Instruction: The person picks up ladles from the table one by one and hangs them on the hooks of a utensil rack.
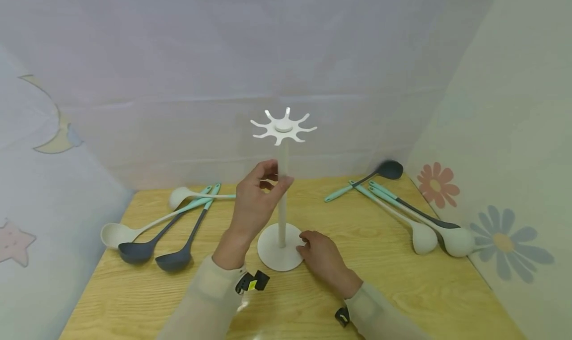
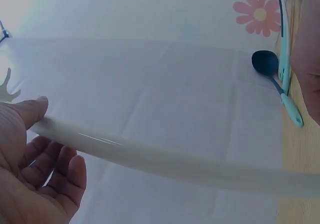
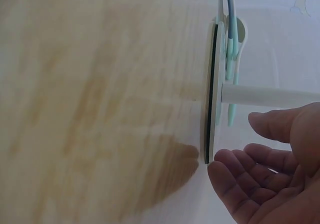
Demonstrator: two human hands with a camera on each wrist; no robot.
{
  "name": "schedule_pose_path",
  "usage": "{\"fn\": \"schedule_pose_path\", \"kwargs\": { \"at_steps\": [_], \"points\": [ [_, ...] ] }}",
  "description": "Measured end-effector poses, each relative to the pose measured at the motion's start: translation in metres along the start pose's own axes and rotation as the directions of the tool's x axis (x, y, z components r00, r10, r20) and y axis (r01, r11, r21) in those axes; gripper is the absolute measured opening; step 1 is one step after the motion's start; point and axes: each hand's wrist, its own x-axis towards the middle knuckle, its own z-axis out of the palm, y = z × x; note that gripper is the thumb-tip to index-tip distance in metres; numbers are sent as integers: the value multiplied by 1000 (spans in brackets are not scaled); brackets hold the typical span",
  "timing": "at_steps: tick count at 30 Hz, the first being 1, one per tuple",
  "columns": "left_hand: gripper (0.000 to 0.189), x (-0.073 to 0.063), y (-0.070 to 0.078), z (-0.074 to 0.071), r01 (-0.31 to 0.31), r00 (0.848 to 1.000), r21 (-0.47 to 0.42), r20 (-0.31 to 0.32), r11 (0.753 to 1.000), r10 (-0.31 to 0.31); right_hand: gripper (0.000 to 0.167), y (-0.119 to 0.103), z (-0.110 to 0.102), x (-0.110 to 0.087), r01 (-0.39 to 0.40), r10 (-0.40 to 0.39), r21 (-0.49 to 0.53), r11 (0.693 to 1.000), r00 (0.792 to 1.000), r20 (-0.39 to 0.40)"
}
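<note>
A white utensil stand (image 1: pixel 269 249) stands upright on the wooden table, with a round base, a slim pole and a ring of hooks at its top. My left hand (image 1: pixel 256 198) is at the upper pole, loosely gripping it: the thumb crosses in front and the bent fingers lie behind. In the left wrist view the pole (image 2: pixel 165 159) runs out from between that thumb and fingers. Low on the right, my right hand (image 1: pixel 326 260) has its fingertips right at the base's rim. Its thumb (image 3: pixel 272 125) stays apart from the loosely bent fingers in the right wrist view.
White ladles (image 1: pixel 117 235) and dark grey ladles (image 1: pixel 175 259) with mint handles lie at the left. More ladles, among them a white one (image 1: pixel 423 238) and a dark one (image 1: pixel 390 170), lie at the right. Pale cloth walls (image 1: pixel 214 72) enclose the table (image 1: pixel 357 245).
</note>
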Motion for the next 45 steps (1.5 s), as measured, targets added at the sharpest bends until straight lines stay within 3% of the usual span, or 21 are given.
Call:
{"fn": "schedule_pose_path", "kwargs": {
  "at_steps": [13, 19, 27, 32, 38, 45],
  "points": [
    [24, 2, 4, 2, -16, 998, 78, -57, 997, 20, 21, 5, 2, -2, 73, -73, -10, 997, 997, -21],
    [22, 3, 2, 0, -63, 995, 112, -76, 992, 71, 18, 7, -2, 3, 128, -129, -36, 991, 991, -23],
    [21, 5, 0, -1, -113, 990, 148, -65, 983, 124, 21, 24, -9, 13, 81, -81, -38, 996, 997, 6],
    [21, 5, 0, 2, -165, 983, 160, -50, 973, 174, 23, 46, -29, 27, 82, -84, -73, 994, 996, -14],
    [22, 6, -1, 4, -162, 984, 181, -45, 970, 173, 23, 79, -65, 57, 90, -102, -198, 976, 993, -53],
    [22, 6, 0, 1, -159, 984, 196, -46, 968, 171, 18, 112, -100, 97, 86, -116, -389, 917, 992, -54]
  ]
}}
